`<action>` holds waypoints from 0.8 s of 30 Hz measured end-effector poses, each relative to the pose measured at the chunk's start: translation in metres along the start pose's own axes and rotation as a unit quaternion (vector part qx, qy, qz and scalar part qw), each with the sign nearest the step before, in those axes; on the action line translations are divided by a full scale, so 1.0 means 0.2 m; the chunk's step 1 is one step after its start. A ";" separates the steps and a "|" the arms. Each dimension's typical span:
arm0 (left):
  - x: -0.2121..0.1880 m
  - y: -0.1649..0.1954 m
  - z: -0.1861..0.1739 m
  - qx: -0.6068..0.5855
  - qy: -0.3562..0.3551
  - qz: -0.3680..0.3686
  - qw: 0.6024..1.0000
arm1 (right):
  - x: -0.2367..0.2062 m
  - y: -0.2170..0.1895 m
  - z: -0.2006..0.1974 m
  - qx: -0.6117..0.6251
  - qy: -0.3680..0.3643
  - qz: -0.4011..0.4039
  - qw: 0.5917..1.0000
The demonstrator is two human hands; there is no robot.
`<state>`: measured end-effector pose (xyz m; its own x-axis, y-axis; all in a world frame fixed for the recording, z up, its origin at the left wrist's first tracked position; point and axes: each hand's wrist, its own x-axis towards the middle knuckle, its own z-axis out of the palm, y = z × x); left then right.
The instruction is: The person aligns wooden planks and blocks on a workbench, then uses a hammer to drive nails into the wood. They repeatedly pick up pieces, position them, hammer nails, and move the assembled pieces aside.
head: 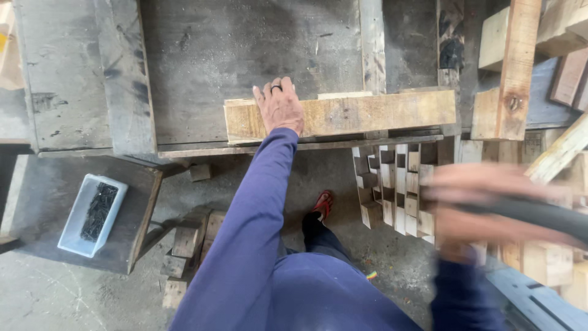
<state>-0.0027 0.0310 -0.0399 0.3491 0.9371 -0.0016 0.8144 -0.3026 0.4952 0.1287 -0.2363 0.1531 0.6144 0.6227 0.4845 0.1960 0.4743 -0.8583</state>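
My left hand lies flat, fingers spread, on the left part of a rough wooden plank that rests on the front edge of a dark, worn workbench. A dark ring is on one finger. My right hand is blurred at the right, below the bench, closed around a dark handle that runs off the right edge; what the handle belongs to is out of view.
A pale blue tray of dark nails sits on a low side table at left. A small slatted pallet piece leans under the bench. Wooden blocks lie on the concrete floor; stacked lumber fills the right.
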 end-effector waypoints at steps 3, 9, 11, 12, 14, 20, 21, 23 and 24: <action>0.01 -0.02 0.02 0.027 -0.006 -0.001 1.000 | -0.38 0.29 0.04 -0.288 -0.115 0.527 0.791; -0.03 0.01 0.04 0.050 -0.060 -0.016 0.997 | -0.57 0.37 -0.11 -0.322 -0.121 0.417 0.841; -0.06 0.03 0.02 0.068 -0.036 0.003 0.997 | -0.52 0.33 -0.12 -0.316 -0.151 0.455 0.819; -0.07 0.05 0.00 0.066 0.002 0.026 0.998 | -0.49 0.30 -0.13 -0.253 -0.124 0.525 0.803; -0.08 0.07 -0.01 0.056 -0.006 0.020 0.998 | -0.44 0.27 -0.15 -0.116 -0.081 0.640 0.756; -0.08 0.03 0.07 0.033 0.014 0.009 0.999 | -0.07 0.29 -0.36 -0.334 -0.166 0.348 0.860; -0.07 0.02 0.08 0.032 0.017 -0.002 0.999 | 0.04 0.33 -0.39 -0.368 -0.173 0.291 0.866; -0.06 0.00 0.10 0.041 0.024 0.027 0.999 | 0.25 0.41 -0.45 -0.454 -0.228 0.222 0.832; -0.05 0.00 0.11 0.047 0.022 0.043 0.998 | 0.35 0.46 -0.47 -0.496 -0.261 0.234 0.794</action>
<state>0.0032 0.0175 -0.0590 0.3997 0.9135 0.0764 0.8232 -0.3943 0.4085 0.2619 -0.2065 0.0922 0.4471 0.8827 -0.1444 0.7049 -0.4471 -0.5506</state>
